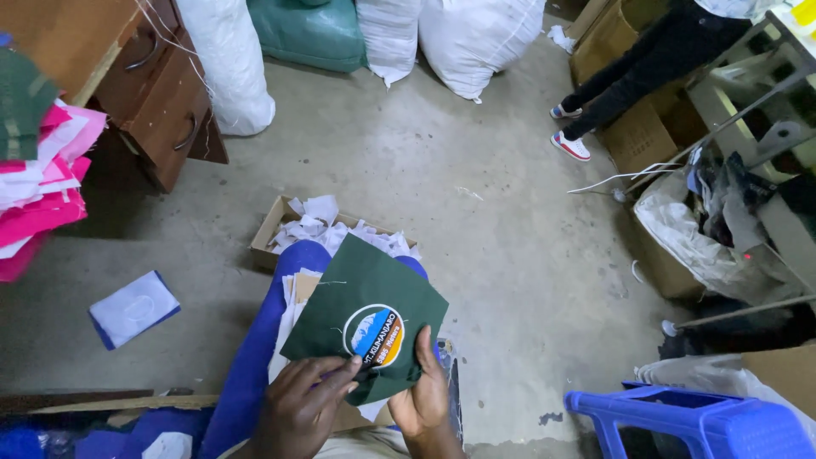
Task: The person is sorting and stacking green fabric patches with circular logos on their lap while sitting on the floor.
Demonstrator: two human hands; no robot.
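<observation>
A dark green cloth piece (361, 289) with a round badge (374, 336) in white, blue and orange rests over my lap. My left hand (299, 408) pinches its lower left edge next to the badge. My right hand (422, 393) grips the lower right edge, thumb on top of the cloth. Under the cloth lie pale paper or cloth pieces (293, 302) on my blue trouser leg (255, 357).
A cardboard box (270, 228) of white scraps sits on the concrete floor ahead. Pink and white cloth stack (42, 183) lies left by a wooden drawer unit (161, 93). White sacks (476, 38) stand behind. A blue plastic stool (688, 425) is at right. Another person's legs (620, 76) stand far right.
</observation>
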